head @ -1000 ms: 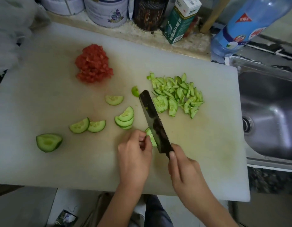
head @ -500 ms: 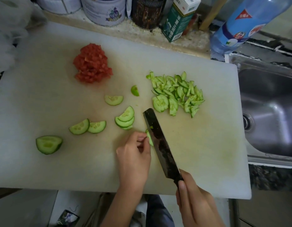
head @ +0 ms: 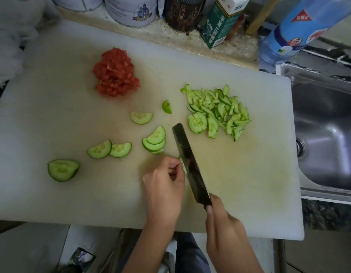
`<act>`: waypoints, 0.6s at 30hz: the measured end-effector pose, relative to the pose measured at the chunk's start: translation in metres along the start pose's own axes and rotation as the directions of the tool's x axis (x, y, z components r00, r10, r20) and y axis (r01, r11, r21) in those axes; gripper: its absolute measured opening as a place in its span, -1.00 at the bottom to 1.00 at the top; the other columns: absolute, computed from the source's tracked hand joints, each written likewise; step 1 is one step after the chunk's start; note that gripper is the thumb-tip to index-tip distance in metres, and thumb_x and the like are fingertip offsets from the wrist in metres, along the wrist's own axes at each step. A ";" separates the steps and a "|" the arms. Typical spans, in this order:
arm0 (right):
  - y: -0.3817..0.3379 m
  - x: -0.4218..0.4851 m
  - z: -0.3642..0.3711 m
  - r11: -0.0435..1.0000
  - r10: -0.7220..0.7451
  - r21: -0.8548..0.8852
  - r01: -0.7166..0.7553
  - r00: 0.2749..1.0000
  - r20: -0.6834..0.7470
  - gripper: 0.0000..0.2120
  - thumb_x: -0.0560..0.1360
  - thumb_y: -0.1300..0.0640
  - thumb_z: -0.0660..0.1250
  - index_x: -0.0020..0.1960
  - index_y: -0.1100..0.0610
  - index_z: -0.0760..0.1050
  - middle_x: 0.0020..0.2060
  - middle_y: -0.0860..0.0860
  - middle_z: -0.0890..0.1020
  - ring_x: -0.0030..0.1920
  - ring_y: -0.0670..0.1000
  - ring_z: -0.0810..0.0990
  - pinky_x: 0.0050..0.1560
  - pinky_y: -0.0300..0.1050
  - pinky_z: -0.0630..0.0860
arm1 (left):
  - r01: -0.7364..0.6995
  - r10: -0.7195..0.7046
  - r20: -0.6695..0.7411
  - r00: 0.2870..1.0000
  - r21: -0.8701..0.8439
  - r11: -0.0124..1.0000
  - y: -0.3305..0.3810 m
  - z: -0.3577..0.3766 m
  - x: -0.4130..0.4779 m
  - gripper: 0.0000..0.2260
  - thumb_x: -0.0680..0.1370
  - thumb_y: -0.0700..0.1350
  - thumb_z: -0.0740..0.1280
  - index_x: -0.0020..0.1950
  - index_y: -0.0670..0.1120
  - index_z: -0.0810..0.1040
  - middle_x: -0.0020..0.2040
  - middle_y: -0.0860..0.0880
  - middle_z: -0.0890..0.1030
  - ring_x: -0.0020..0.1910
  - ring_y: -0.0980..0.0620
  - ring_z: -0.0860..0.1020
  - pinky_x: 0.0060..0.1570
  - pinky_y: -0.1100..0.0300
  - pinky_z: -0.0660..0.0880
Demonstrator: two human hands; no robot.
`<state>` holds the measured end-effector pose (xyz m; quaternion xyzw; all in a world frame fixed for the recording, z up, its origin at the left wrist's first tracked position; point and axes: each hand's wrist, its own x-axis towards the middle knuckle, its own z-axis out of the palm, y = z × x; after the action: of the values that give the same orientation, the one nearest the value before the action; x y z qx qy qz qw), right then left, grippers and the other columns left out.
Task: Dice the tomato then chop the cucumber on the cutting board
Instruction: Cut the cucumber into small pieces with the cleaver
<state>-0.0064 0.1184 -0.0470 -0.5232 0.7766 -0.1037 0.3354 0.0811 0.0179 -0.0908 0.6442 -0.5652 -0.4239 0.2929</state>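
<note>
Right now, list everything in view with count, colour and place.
cutting board: 1, white, on the counter
diced tomato: 1 pile, red, board's far left
cucumber strips: 1 pile, green, board's far right
cucumber half-slices: about seven, green, board's middle, some stacked
cucumber end chunk: 1, green, board's near left
held cucumber slice: 1, green, against the blade
knife: 1, dark blade, mid-board
tins: 3, two white, one dark, behind the board
carton: 1, green and white, behind the board
bottle: 1, blue, far right
sink: 1, steel, right of the board
left-hand grip: 1, bare, pinches the held cucumber slice
right-hand grip: 1, bare, holds the knife
</note>
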 end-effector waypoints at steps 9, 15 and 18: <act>0.011 0.012 -0.037 0.949 -0.043 0.299 0.099 0.981 -0.189 -0.65 0.48 -0.28 -0.07 0.12 -0.27 0.38 -0.43 0.05 0.50 -0.53 -0.06 0.43 -0.46 -0.31 0.31 | -0.027 0.028 -0.037 0.999 0.015 1.000 0.001 0.001 -0.002 -0.92 0.48 -0.26 0.44 -0.12 -0.08 0.64 -0.30 0.29 0.50 -0.17 0.39 0.54 -0.24 0.61 0.37; 0.023 -0.005 -0.038 0.958 -0.050 0.272 0.089 0.988 -0.146 -0.71 0.47 -0.27 -0.09 0.07 -0.35 0.33 -0.45 -0.04 0.55 -0.51 -0.08 0.49 -0.46 -0.40 0.31 | -0.001 0.001 -0.023 1.000 0.027 1.000 0.005 0.002 -0.004 -0.88 0.50 -0.24 0.43 -0.10 -0.02 0.58 -0.29 0.25 0.52 -0.21 0.45 0.50 -0.26 0.62 0.34; 0.026 -0.008 -0.034 0.959 -0.070 0.264 0.105 0.987 -0.142 -0.72 0.49 -0.26 -0.09 0.09 -0.39 0.31 -0.42 -0.06 0.56 -0.48 -0.09 0.52 -0.44 -0.44 0.32 | 0.006 -0.006 -0.001 1.000 0.096 0.995 0.006 0.003 -0.002 -0.86 0.49 -0.16 0.46 -0.10 0.05 0.54 -0.27 0.17 0.55 -0.27 0.31 0.54 -0.27 0.58 0.35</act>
<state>-0.0451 0.1304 -0.0317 -0.4984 0.7515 -0.2577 0.3469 0.0756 0.0190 -0.0869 0.6595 -0.5829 -0.3970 0.2602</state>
